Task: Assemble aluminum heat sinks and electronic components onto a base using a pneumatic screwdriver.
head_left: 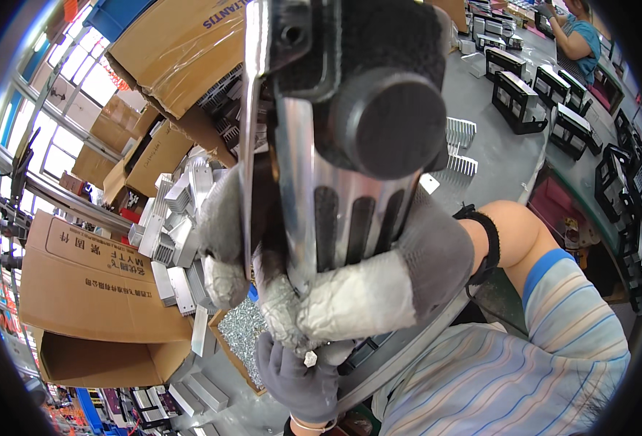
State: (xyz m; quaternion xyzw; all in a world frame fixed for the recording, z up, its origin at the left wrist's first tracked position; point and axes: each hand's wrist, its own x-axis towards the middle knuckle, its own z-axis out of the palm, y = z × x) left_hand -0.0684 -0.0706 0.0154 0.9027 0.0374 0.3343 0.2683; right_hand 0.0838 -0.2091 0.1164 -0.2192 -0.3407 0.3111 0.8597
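Close in front of me, a black and silver metal assembly point(299, 152) with a round black cap and slotted ribs fills the middle. My right hand point(433, 247), in a grey glove with white tape on the fingers, is closed round its lower part. Taped fingertips show on both sides of it. Just below, my grey-gloved left hand point(295, 378) has its fingers drawn together at a small shiny metal fastener point(311, 358), which looks like a screw. The assembly hides parts of the fingers.
A shallow box of small metal fasteners point(241, 338) lies beside my left hand. Silver finned heat sinks point(179, 225) are piled at left, near open cardboard boxes point(103, 291). Black frames point(513, 102) stand on the right-hand table. A co-worker point(579, 43) is at the far right.
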